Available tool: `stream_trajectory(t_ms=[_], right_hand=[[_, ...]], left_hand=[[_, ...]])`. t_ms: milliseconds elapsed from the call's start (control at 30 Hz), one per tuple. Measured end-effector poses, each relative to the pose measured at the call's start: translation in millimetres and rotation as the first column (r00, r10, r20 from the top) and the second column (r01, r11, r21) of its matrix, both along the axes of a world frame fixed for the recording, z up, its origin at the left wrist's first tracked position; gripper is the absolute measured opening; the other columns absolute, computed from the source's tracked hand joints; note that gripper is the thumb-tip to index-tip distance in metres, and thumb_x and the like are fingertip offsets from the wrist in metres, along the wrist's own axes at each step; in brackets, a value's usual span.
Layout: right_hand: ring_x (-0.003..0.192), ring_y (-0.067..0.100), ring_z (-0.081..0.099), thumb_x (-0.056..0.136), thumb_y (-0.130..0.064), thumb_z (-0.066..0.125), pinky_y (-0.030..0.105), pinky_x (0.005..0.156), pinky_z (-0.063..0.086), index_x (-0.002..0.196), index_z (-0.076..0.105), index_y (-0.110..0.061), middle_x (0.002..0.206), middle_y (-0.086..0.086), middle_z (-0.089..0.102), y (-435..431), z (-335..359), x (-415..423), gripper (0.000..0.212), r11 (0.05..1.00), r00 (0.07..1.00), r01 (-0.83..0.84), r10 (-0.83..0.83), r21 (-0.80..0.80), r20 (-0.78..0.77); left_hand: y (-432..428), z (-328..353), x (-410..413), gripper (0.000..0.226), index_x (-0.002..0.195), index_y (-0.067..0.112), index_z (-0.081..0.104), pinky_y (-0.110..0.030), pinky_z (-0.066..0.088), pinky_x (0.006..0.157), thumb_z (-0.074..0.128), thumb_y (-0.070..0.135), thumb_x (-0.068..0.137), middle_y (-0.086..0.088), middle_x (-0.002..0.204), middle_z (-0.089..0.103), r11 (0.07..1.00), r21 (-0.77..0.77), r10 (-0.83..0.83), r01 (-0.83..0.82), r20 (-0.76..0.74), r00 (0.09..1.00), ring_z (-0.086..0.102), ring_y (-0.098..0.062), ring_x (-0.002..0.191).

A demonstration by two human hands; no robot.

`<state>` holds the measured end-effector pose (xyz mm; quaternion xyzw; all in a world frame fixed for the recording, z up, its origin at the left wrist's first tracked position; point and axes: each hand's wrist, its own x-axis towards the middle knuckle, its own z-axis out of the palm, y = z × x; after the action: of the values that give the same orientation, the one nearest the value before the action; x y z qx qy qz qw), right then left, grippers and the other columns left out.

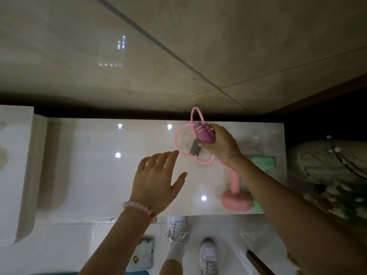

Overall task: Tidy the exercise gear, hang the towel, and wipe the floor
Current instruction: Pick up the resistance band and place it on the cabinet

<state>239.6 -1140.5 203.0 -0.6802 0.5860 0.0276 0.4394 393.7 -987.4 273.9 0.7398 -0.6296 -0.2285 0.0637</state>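
Observation:
My right hand (220, 142) is shut on a coiled pink jump rope (200, 132), gripping its two magenta handles together just above a glossy white ledge (99, 165). The rope's pink loops and a grey band hang under the hand, close to the ledge surface. My left hand (156, 179) hovers open to the left of the rope, fingers spread, not touching it. A pink dumbbell (235, 195) lies on the ledge under my right forearm, with a green dumbbell (264, 161) beside it, partly hidden by the arm.
A patterned cloth bundle (325, 161) sits off the ledge's right end. Below the ledge is a pale tiled floor (69, 249) with my white sneakers (176, 229) and a small patterned item (143, 253). A white block (14, 165) rises at the left.

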Motion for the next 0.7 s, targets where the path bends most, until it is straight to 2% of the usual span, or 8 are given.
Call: stream_trajectory(t_ms=[200,367,433,533,700], right_hand=[[0.099,0.022,0.056,0.075,-0.032,0.074,0.032,0.082,0.05,0.128,0.043,-0.018,0.116,0.005,0.054,5.9,-11.6,-1.9,0.063,0.998,0.997,-0.061,0.06,-0.016,-0.043],[0.11,0.024,0.052,0.078,-0.03,0.071,0.031,0.083,0.044,0.135,0.038,-0.013,0.128,0.009,0.049,10.5,-3.8,-6.1,0.069,0.999,0.997,-0.041,0.039,-0.025,-0.062],[0.114,0.026,0.05,0.078,-0.032,0.07,0.032,0.085,0.044,0.136,0.037,-0.013,0.131,0.009,0.048,13.6,9.4,-7.4,0.07,0.999,0.999,-0.002,0.0,-0.045,-0.036],[0.115,0.023,0.049,0.08,-0.034,0.068,0.027,0.084,0.042,0.135,0.04,-0.012,0.132,0.008,0.048,22.8,35.3,-10.4,0.065,0.996,0.999,0.041,-0.04,-0.077,0.009],[0.116,0.02,0.05,0.084,-0.033,0.063,0.023,0.085,0.039,0.133,0.043,-0.016,0.13,0.005,0.051,45.3,95.7,-16.8,0.056,0.967,0.996,-0.085,0.083,-0.238,-0.018]], left_hand=[[-1.5,-5.2,0.0,0.056,0.118,0.008,0.061,-0.044,0.05,0.085,0.039,0.048,0.086,-0.008,0.11,0.068,1.0,0.028,0.012,-0.012,-0.002,1.0,0.066,-0.029,0.097],[1.8,-3.3,1.0,0.056,0.118,0.008,0.06,-0.045,0.05,0.084,0.038,0.048,0.086,-0.008,0.109,0.068,0.999,0.034,0.017,-0.017,0.001,1.0,0.066,-0.029,0.096],[3.3,0.4,2.5,0.056,0.119,0.007,0.06,-0.045,0.05,0.085,0.038,0.048,0.087,-0.008,0.109,0.068,0.999,0.033,0.022,-0.022,0.008,1.0,0.066,-0.03,0.096],[6.6,11.8,5.8,0.057,0.119,0.007,0.06,-0.045,0.049,0.085,0.038,0.048,0.087,-0.009,0.11,0.068,0.999,0.024,0.046,-0.046,0.016,0.999,0.065,-0.031,0.097],[13.9,54.9,12.9,0.056,0.119,0.008,0.059,-0.046,0.048,0.087,0.037,0.048,0.087,-0.01,0.111,0.067,0.996,-0.048,0.077,-0.074,0.055,0.996,0.065,-0.031,0.098]])
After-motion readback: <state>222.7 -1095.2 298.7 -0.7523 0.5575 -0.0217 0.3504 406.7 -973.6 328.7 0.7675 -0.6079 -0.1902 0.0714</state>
